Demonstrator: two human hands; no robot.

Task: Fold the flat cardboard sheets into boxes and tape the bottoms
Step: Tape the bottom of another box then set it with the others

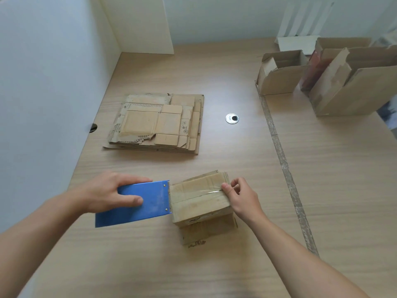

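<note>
Near the table's [322, 168] front edge, the left hand [107, 192] grips the blue tape dispenser [148, 203] against the upturned box [200, 197]; the right hand [240, 196] pinches the tape end. Two boxes [322, 82] stand finished (far right corner); a stack of flat sheets [156, 123] remains.

Pale wood table [214, 265] set against white walls [43, 82].
A round silver grommet [232, 118] with a dark hole sits mid-table. A worn, flaky strip [279, 151] runs far to near across the right side. A white panel [139, 22] stands in the far left corner, and a dark notch [93, 127] marks the left edge.
</note>
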